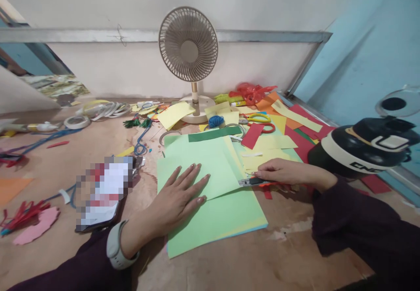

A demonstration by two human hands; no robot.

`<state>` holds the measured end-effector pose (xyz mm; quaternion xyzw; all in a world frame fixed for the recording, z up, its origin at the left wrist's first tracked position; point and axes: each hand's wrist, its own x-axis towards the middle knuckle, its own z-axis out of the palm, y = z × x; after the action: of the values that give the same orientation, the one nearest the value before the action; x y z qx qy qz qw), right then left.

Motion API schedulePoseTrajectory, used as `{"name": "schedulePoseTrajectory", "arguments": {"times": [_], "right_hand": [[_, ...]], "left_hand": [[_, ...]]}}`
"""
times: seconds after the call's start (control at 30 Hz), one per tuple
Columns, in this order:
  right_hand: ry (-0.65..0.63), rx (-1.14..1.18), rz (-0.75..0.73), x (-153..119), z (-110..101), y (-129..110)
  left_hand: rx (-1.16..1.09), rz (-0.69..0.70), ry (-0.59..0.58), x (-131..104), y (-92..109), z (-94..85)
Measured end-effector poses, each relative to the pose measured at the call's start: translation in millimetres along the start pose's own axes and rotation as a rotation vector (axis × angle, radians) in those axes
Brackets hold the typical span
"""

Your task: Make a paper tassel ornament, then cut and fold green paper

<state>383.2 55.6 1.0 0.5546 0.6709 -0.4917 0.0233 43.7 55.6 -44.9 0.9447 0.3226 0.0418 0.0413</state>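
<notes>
My left hand (pixel 179 201) lies flat with its fingers spread on a light green sheet (pixel 215 168). Under that sheet is a stack of paper with a green top (pixel 216 225). My right hand (pixel 282 175) is closed round a utility knife (pixel 254 181). The knife's blade end touches the right edge of the upper sheet, near its lower corner. A dark green strip (pixel 215 134) lies across the sheet's far edge. Part of the knife's handle is hidden by my right hand.
A fan (pixel 188 46) stands at the back. Scissors (pixel 267 127), a red piece (pixel 252 135) and blue yarn (pixel 215 121) lie beyond the sheets. At the right stands a black bottle (pixel 357 146); at the left, a phone (pixel 108 194) and tape rolls (pixel 77 121).
</notes>
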Motion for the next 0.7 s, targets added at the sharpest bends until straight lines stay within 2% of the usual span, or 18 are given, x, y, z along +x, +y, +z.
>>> {"name": "schedulePoseTrajectory", "arguments": {"times": [0.37,0.57,0.7], "right_hand": [[-0.002,0.026,-0.022,-1.0,2.9,-3.3],[-0.017,0.028,-0.005,-4.5,-0.9,4.4],[0.026,0.010,0.008,-3.5,2.7,6.7]], "left_hand": [[0.035,-0.031,-0.032,1.2,0.5,-1.6],[0.025,-0.024,-0.035,1.2,0.6,-2.4],[0.017,-0.027,-0.034,0.8,1.0,-2.4]]}}
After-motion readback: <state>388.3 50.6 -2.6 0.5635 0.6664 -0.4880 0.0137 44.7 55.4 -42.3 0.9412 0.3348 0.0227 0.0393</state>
